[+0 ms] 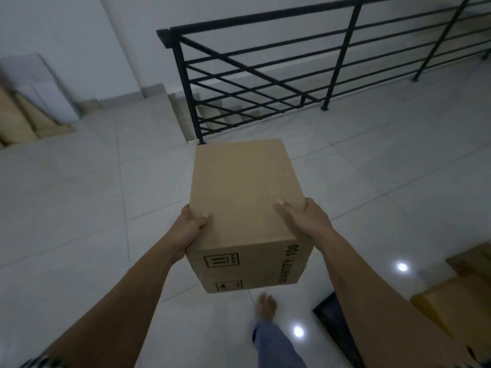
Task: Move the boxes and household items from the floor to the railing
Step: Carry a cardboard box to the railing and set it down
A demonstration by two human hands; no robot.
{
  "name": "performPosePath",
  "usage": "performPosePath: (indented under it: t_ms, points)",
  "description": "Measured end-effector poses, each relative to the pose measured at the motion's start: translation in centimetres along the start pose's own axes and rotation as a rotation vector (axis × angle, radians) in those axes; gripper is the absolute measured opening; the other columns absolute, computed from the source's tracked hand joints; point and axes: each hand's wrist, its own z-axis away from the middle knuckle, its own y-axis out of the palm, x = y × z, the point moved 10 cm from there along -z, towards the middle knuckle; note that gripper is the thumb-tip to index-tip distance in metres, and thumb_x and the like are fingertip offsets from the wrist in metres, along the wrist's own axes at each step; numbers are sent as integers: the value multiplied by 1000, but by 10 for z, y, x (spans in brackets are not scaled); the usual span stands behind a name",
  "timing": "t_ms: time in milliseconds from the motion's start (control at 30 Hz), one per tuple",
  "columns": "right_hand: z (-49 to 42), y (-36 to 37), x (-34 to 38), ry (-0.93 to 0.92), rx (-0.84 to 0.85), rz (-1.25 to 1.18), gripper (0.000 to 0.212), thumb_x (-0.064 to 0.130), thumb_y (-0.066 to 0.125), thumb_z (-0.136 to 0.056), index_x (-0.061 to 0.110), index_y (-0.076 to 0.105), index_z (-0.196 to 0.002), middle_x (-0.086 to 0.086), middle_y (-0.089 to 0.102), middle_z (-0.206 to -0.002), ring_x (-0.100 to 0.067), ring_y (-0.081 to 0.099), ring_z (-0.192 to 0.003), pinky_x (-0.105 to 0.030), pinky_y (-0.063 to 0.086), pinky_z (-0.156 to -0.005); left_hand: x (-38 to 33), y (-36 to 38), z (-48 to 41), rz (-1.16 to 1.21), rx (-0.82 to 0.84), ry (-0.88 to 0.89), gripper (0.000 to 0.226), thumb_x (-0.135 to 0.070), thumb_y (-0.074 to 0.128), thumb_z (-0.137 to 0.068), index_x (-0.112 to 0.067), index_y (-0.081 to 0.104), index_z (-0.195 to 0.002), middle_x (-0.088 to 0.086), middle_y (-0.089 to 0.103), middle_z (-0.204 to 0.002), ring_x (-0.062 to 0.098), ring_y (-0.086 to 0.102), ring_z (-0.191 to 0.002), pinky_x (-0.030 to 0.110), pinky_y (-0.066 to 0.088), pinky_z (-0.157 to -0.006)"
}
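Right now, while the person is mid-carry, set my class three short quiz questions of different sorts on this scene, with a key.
1. True or false: the left hand and the right hand both grip the cardboard box, one on each side.
2. Where is the black railing? A) standing ahead, beyond the box; B) lying flat under the box; C) leaning on top of the box.
3. What number is printed after "QUANTITY" on the box's near face?
Key: 1 true; 2 A; 3 100.
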Motion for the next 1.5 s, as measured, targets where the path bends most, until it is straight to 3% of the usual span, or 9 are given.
performPosePath:
  t_ms: [200,333,500,633,833,933,1067,1333,1500]
  points:
    - [-124,-1,54,15,13,-3,88,79,65,-72,21,51,-136,1,62,-131,-27,59,-118,-48,49,-102,-45,4,-127,6,7,-34,62,-37,69,-89,-21,43,-142,4,63,-130,27,66,-111,51,55,-93]
    - [-203,-4,101,-1,24,26,87,76,67,-74,19,51,-138,-1,61,-133,-28,59,-119,-48,48,-103,-76,-2,-209,24,-2,-47,85,-51,76,-72,-23,42,-144,5,63,-131,28,67,-110,52,56,-92]
    - [-290,11,157,-16,59,51,83,75,67,-76,20,52,-136,-1,61,-131,-27,59,-117,-42,49,-98,-108,-22,-289,42,-78,-81,78,-44,74,-76,-20,41,-143,7,62,-132,30,65,-110,53,55,-93]
    - [-360,26,194,-14,47,61,84,74,65,-78,18,51,-138,-3,60,-135,-29,58,-121,-42,48,-100,-140,-28,-368,14,-86,-75,59,-28,65,-95,-15,36,-144,8,57,-133,30,62,-112,47,55,-92]
    - [-448,32,231,61,-8,13,86,75,63,-79,19,48,-142,-2,59,-137,-29,57,-123,-44,47,-102,-190,-32,-480,-77,-54,-82,60,-29,62,-97,-17,32,-147,6,54,-135,28,61,-110,49,54,-93]
    - [-481,29,236,106,-40,-21,83,74,63,-79,20,48,-142,-1,59,-137,-28,57,-123,-44,46,-102,-209,-25,-524,-115,-17,-115,54,-28,61,-98,-21,33,-144,2,56,-127,22,62,-102,41,55,-83]
    - [-520,26,228,176,-69,-73,85,76,64,-77,24,48,-141,0,61,-134,-28,58,-121,-43,47,-102,-221,-8,-579,-197,60,-133,57,-34,62,-96,-25,36,-145,2,59,-132,26,64,-108,51,54,-94]
    - [-641,25,211,217,9,-66,89,81,63,-74,23,50,-140,-1,62,-134,-30,60,-120,-50,48,-103,-227,35,-671,-233,15,-222,61,-30,59,-99,-19,28,-150,0,53,-132,24,58,-111,39,50,-90]
    - [-716,46,172,279,42,-73,90,78,62,-77,26,44,-147,-2,59,-138,-31,58,-122,-50,47,-104,-189,54,-739,-267,-18,-294,68,-35,63,-96,-23,26,-152,2,50,-140,25,56,-117,44,49,-99]
